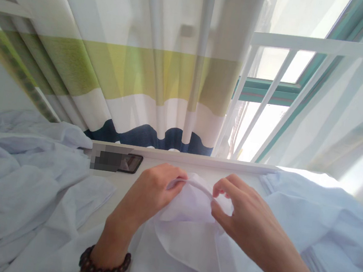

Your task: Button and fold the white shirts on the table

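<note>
A thin white garment (186, 245) lies bunched in front of me, with a narrow curved edge (199, 186) raised at its top. My left hand (156, 191) pinches that edge between thumb and fingers at its left end. At the other end, the thumb and bent forefinger of my right hand (242, 207) close around the same edge, the fingertips almost meeting. The stretch of edge between both hands is lifted into an arch. Below, the cloth spreads in loose folds, and its lower part runs out of view.
Piled white cloth (15, 184) lies at left, and folded white cloth (341, 226) at right. A dark phone (132, 163), partly blurred out, rests near the back rim of the white surface (100, 208). Behind are a striped curtain (163, 75), white railing (316, 45) and window.
</note>
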The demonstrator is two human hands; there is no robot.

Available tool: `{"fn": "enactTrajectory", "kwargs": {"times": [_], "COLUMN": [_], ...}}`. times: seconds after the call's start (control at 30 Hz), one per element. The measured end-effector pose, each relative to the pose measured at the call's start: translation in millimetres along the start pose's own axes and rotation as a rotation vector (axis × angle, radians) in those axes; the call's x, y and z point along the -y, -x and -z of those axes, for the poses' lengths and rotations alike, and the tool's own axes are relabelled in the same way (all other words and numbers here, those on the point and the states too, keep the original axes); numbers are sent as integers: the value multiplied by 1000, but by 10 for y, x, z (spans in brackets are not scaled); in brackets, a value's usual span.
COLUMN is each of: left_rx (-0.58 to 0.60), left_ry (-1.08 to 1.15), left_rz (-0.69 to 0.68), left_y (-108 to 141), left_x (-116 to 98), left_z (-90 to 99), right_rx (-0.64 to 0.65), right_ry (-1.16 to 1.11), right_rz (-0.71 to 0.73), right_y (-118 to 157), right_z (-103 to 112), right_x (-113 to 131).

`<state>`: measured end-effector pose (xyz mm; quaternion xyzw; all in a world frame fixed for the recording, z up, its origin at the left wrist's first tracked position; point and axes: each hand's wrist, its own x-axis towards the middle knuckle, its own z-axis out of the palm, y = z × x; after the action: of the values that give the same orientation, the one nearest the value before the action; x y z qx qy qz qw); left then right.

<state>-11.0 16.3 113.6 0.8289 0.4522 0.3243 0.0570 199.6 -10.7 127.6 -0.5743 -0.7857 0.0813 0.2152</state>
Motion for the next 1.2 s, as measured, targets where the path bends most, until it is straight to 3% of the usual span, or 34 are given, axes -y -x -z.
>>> {"fn": "enactTrajectory", "kwargs": {"times": [0.27,0.67,0.87,1.0,1.2], "left_rx": [68,226,202,198,184], "left_ry": [-39,-2,10,9,92], "left_rz": [-103,129,21,-40,34], "left_y": [-14,-7,-16,-28,-27], "left_x": [-56,-11,-8,-71,-87], "left_z": [21,-14,-54,-87,-59], "right_rx": [-1,88,126,125,85], "right_ry": [-67,-83,-49,-75,-68], "right_rz": [65,55,8,58,93], "right_y": [-97,-106,-68,-65,-104], "right_z": [-133,-35,-24,-60,-48], "right_x": [93,36,31,70,64]}}
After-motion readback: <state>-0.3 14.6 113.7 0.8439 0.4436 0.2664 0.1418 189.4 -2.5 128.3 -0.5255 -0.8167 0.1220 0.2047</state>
